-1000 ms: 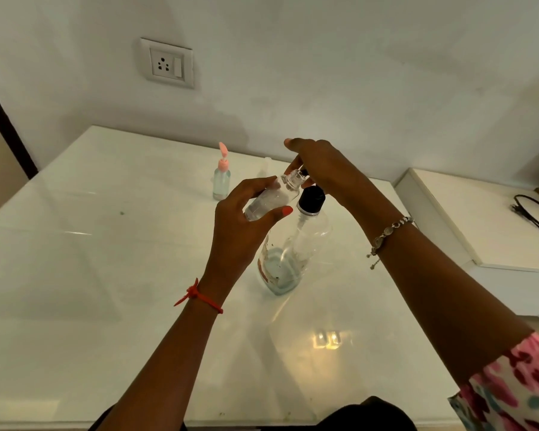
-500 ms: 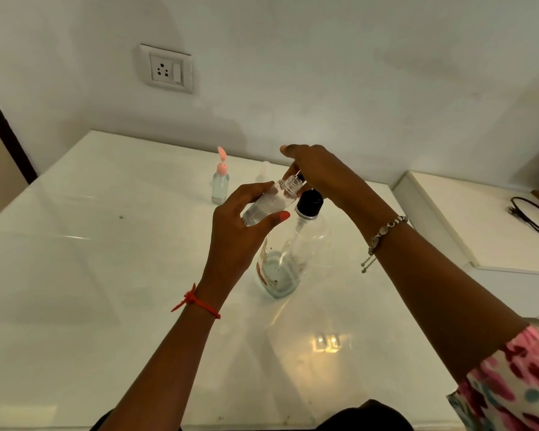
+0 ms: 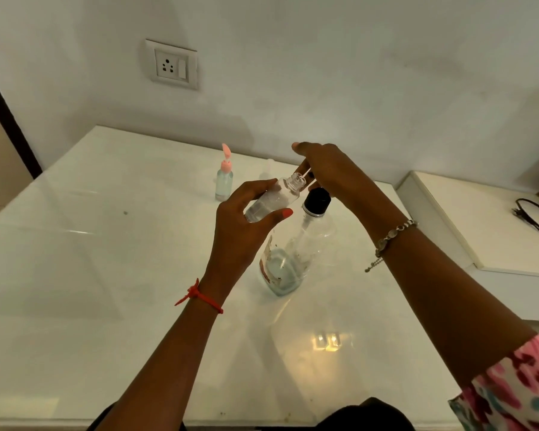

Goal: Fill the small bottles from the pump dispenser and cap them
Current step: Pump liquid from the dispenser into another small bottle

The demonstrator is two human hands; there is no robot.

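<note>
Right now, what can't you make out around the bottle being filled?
Head view only.
Head and spout of the pump dispenser: mostly under the right hand.
Fill level of the small bottle: the left hand wraps it.
A faint clear item near the wall: too indistinct to identify.

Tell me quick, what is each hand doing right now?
Left hand: closed, holding the small bottle, tilted and uncapped.
Right hand: closed, fingers curled over the top of the pump bottle.
</note>
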